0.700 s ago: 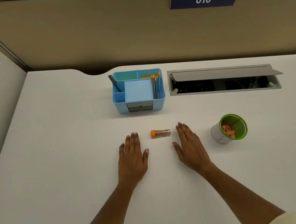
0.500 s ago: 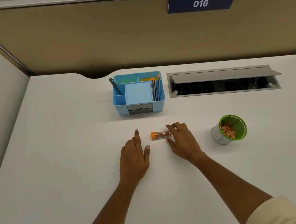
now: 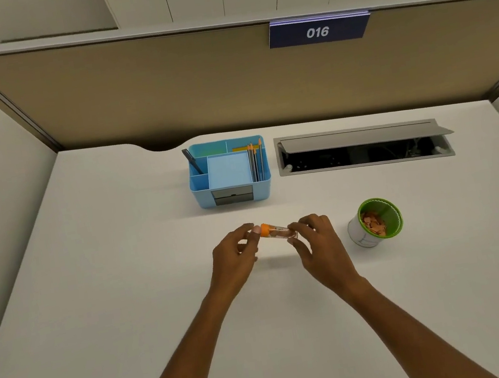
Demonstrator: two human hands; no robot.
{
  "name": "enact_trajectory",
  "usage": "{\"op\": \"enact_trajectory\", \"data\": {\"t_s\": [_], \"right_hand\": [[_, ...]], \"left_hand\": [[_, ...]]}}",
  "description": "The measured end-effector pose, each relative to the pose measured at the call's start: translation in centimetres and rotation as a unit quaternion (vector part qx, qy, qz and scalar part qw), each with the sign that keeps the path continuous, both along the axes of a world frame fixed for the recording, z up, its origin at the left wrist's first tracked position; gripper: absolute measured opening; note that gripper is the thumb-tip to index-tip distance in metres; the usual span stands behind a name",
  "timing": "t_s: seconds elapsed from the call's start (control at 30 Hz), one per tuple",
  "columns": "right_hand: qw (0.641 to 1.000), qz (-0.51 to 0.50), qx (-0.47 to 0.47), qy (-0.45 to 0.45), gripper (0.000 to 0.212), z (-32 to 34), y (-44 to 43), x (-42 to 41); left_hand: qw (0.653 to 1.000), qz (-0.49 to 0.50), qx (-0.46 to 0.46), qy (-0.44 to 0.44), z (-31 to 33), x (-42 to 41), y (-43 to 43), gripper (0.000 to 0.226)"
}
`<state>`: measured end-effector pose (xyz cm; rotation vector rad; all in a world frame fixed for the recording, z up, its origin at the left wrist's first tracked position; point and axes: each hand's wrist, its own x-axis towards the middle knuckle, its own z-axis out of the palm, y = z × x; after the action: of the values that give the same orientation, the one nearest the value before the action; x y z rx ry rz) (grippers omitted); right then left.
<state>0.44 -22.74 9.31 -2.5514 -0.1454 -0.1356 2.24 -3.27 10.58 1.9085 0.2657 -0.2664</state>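
A small clear tube point(image 3: 281, 232) with an orange cap point(image 3: 264, 229) is held lying sideways just above the white desk point(image 3: 124, 274). My right hand point(image 3: 318, 240) pinches the tube's clear end. My left hand point(image 3: 235, 253) has its fingertips on the orange cap at the other end. A green-rimmed white cup point(image 3: 376, 222) with several small copper-coloured pieces inside stands to the right of my right hand.
A light blue desk organiser point(image 3: 228, 172) with pencils, a pen and a note pad stands behind my hands. An open grey cable hatch point(image 3: 362, 148) is set in the desk at the back right. A tan partition with a sign reading 016 point(image 3: 318, 31) closes the back.
Both hands lay flat beside the tube on the desk. My right hand then reached it and lifted it, and my left hand came up to the orange cap.
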Motion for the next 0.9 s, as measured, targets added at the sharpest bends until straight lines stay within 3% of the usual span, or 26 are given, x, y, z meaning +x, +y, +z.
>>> {"op": "enact_trajectory", "data": {"t_s": [0.23, 0.47, 0.77, 0.9], "right_hand": [[0.998, -0.008, 0.038, -0.054, 0.029, 4.7, -2.0, -3.1], [0.993, 0.032, 0.112, -0.023, 0.05, 7.9, -2.7, -4.3], [0.992, 0.049, 0.116, -0.027, 0.038, 7.6, -2.8, -6.7], [0.991, 0.051, 0.124, -0.026, 0.036, 7.2, -2.8, -7.4]], "left_hand": [[0.996, -0.025, -0.081, -0.031, 5.4, -0.6, -2.1, 0.016], [0.991, -0.093, -0.068, -0.072, 7.8, -2.1, -4.3, 0.021], [0.984, -0.129, -0.111, -0.056, 8.9, -3.9, -5.8, 0.011], [0.985, -0.139, -0.069, -0.07, 9.0, -4.7, -6.3, 0.004]]}}
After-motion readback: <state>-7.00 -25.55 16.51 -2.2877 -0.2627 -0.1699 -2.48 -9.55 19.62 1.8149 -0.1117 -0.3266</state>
